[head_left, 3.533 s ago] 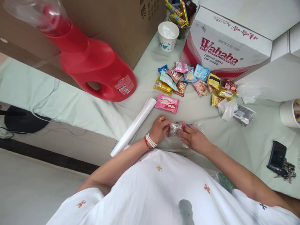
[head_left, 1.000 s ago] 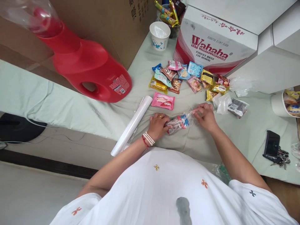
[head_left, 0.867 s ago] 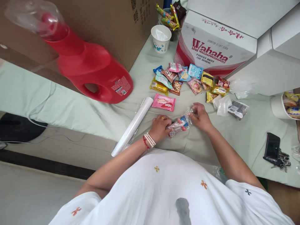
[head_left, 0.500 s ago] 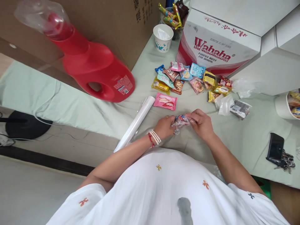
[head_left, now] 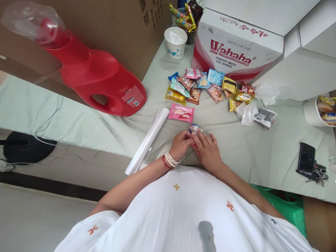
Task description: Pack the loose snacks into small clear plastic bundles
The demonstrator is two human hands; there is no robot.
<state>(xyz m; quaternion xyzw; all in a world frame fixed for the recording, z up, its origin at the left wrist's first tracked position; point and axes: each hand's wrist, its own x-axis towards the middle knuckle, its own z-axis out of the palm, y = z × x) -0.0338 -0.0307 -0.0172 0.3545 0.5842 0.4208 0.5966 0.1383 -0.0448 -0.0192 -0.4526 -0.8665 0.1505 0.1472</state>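
My left hand [head_left: 181, 144] and my right hand [head_left: 208, 150] meet over a small clear plastic bag of snacks [head_left: 194, 128] on the pale green sheet [head_left: 252, 150]. Both hands are closed on the bag, the right one lying over it with fingers pressed down, so only its far end shows. A pink wafer packet [head_left: 181, 113] lies just beyond the hands. A white roll of bags [head_left: 148, 140] lies to the left of my left hand.
A pile of small snack packets [head_left: 207, 87] lies further back, before a Wahaha carton [head_left: 236, 52]. A red detergent jug [head_left: 97, 84] lies at the left, a paper cup [head_left: 175, 42] behind. Loose clear bags [head_left: 256, 113], a phone with keys [head_left: 307, 162] and a snack tub [head_left: 321, 112] sit at the right.
My right hand came back from the bag's stretched-out right end to the left hand. The bag, drawn out long a second ago, is now bunched small under both hands.
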